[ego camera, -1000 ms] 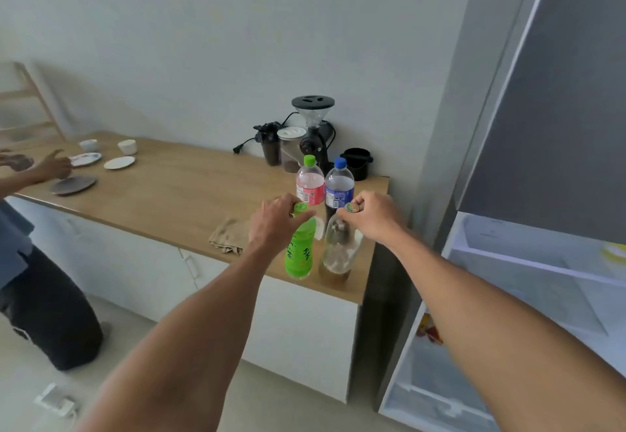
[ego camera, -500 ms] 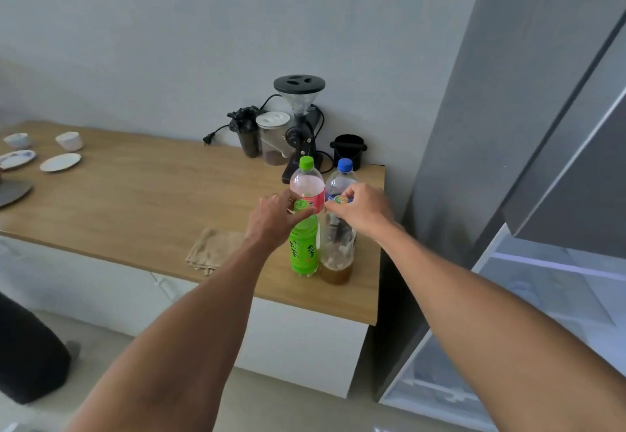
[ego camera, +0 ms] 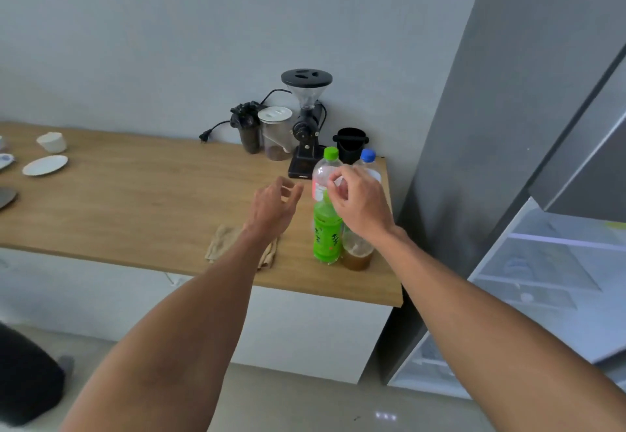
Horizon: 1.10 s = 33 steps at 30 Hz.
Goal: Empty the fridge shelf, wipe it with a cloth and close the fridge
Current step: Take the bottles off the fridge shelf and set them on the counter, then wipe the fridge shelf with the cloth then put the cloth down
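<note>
Several bottles stand together at the right end of the wooden counter [ego camera: 135, 201]: a bright green bottle [ego camera: 326, 235], a clear bottle with brown liquid [ego camera: 357, 252], a pink-labelled bottle with a green cap [ego camera: 323, 174] and a blue-capped bottle [ego camera: 368, 156] behind. My left hand [ego camera: 274, 204] hovers just left of the green bottle, fingers spread, touching nothing. My right hand [ego camera: 362, 201] hangs over the brown-liquid bottle with loosely curled fingers and hides its top. A folded tan cloth [ego camera: 223, 245] lies under my left forearm. The open fridge's white shelf [ego camera: 559, 238] shows at the right.
A black coffee grinder [ego camera: 306, 126], a lidded jar [ego camera: 276, 133] and a black cup [ego camera: 350, 143] stand by the wall behind the bottles. White saucers [ego camera: 45, 164] and a cup [ego camera: 52, 141] sit far left. Another person's dark clothing [ego camera: 27, 380] shows low left.
Both hands have let go of the bottle tops; the green and brown-liquid bottles now stand on the counter. My left hand drew back to the left and opened. The view swung right.
</note>
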### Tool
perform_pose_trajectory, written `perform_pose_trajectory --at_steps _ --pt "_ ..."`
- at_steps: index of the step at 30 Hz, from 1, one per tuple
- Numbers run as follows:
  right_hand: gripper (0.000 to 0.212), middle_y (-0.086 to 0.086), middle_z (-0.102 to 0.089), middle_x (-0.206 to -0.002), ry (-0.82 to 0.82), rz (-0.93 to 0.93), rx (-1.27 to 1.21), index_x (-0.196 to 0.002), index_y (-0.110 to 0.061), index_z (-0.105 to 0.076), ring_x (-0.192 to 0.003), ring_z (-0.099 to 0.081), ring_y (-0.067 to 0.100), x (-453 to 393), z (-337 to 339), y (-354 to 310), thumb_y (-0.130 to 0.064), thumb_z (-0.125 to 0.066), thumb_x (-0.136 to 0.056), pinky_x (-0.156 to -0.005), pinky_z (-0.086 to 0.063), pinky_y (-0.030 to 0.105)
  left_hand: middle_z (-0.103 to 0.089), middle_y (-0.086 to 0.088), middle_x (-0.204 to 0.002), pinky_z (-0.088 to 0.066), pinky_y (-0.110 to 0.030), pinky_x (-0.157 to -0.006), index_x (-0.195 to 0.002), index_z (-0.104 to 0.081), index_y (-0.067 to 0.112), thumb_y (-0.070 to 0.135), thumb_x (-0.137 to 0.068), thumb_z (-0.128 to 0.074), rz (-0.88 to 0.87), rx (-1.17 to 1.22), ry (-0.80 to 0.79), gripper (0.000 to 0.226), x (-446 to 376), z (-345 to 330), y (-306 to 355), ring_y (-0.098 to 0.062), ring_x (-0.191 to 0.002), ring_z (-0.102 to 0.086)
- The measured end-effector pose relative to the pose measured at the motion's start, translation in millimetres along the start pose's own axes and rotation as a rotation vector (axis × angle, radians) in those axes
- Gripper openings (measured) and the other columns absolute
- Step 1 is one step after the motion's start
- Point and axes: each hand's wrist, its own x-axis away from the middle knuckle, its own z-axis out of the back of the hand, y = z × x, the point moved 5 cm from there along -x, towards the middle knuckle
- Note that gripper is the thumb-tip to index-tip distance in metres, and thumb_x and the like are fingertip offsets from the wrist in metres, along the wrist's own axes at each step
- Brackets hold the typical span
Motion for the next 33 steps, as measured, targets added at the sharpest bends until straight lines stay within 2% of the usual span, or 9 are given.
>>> perform_pose_trajectory --at_steps 2,7,13,15,19,22,27,30,33 --pt "0.006 -0.012 -0.057 -0.075 -0.069 0.003 -0.1 -0.097 -0.017 -0.067 -0.062 -0.053 0.004 7.4 -23.2 -25.2 -0.022 -0.065 -0.094 -0.058 -0.041 0.018 -0.076 -0.004 -0.111 -0.053 -0.038 -0.086 -0.12 -0.066 0.016 0.051 -0.102 -0.056 0.053 -0.018 -0.033 0.041 7.1 15.6 -30.1 -0.023 -0.101 -0.071" --pt "0.026 0.005 -0.071 -0.086 -0.434 -0.213 -0.19 -0.113 -0.011 -0.069 -0.084 -0.066 0.022 39.6 -127.1 -39.9 -0.023 -0.069 -0.089 -0.082 -0.055 0.039 -0.074 -0.007 -0.117 -0.043 -0.034 -0.086 -0.127 -0.061 0.016 0.045 -0.1 -0.061 0.243 -0.127 -0.113 0.04 24.2 49.3 -137.5 -0.028 -0.112 -0.067" --pt "0.047 0.009 -0.068 -0.119 -0.768 -0.417 -0.149 -0.135 -0.015 -0.061 -0.112 -0.06 0.026 64.3 -223.4 -17.8 -0.032 -0.067 -0.092 -0.09 -0.046 0.03 -0.068 -0.013 -0.125 -0.046 -0.04 -0.099 -0.138 -0.056 0.028 0.05 -0.094 -0.066 0.417 -0.171 -0.251 0.05 20.8 53.8 -220.9 -0.03 -0.124 -0.06" --pt "0.049 0.013 -0.064 -0.133 -0.762 -0.472 -0.153 -0.136 -0.018 -0.06 -0.125 -0.056 0.029 64.2 -247.7 -8.3 -0.035 -0.067 -0.091 -0.101 -0.046 0.033 -0.066 -0.016 -0.128 -0.047 -0.042 -0.101 -0.14 -0.055 0.034 0.05 -0.092 -0.07 0.449 -0.191 -0.287 0.052 11.1 50.2 -240.5 -0.031 -0.127 -0.058" --pt "0.044 0.012 -0.062 -0.124 -0.668 -0.524 -0.169 -0.131 -0.022 -0.066 -0.12 -0.057 0.027 61.9 -279.2 5.4 -0.035 -0.07 -0.089 -0.1 -0.043 0.031 -0.069 -0.01 -0.123 -0.056 -0.037 -0.089 -0.137 -0.06 0.034 0.041 -0.091 -0.073 0.499 -0.118 -0.345 0.048 -6.1 35.7 -264.0 -0.028 -0.11 -0.067" --pt "0.041 0.004 -0.059 -0.115 -0.653 -0.485 -0.198 -0.122 -0.03 -0.072 -0.106 -0.06 0.02 59.1 -293.4 3.3 -0.037 -0.077 -0.082 -0.093 -0.045 0.028 -0.071 -0.003 -0.115 -0.057 -0.029 -0.07 -0.126 -0.066 0.037 0.037 -0.083 -0.082 0.515 -0.071 -0.433 0.046 -17.0 20.4 -271.1 -0.023 -0.098 -0.071" --pt "0.023 -0.005 -0.068 -0.097 -0.566 -0.497 -0.311 -0.101 -0.023 -0.079 -0.082 -0.062 0.008 54.4 -299.7 0.6 -0.015 -0.078 -0.08 -0.076 -0.05 0.023 -0.066 -0.007 -0.107 -0.063 -0.037 -0.079 -0.108 -0.071 0.033 0.018 -0.083 -0.084 0.555 -0.066 -0.509 0.032 -27.1 4.7 -266.8 -0.024 -0.091 -0.069" --pt "0.019 -0.01 -0.072 -0.088 -0.548 -0.505 -0.385 -0.097 -0.022 -0.081 -0.067 -0.057 -0.004 55.5 -295.9 -2.1 -0.011 -0.073 -0.084 -0.061 -0.042 0.007 -0.065 -0.005 -0.096 -0.053 -0.028 -0.063 -0.107 -0.072 0.031 0.012 -0.089 -0.076 0.548 -0.065 -0.531 0.027 -22.2 7.6 -265.1 -0.017 -0.075 -0.061" --pt "0.016 -0.008 -0.076 -0.089 -0.498 -0.533 -0.442 -0.097 -0.024 -0.081 -0.064 -0.057 -0.002 62.0 -285.1 -2.2 -0.016 -0.074 -0.085 -0.062 -0.045 0.007 -0.065 -0.002 -0.088 -0.05 -0.024 -0.06 -0.107 -0.073 0.031 0.011 -0.091 -0.073 0.526 -0.049 -0.503 0.025 -6.3 14.3 -261.0 -0.015 -0.071 -0.06"
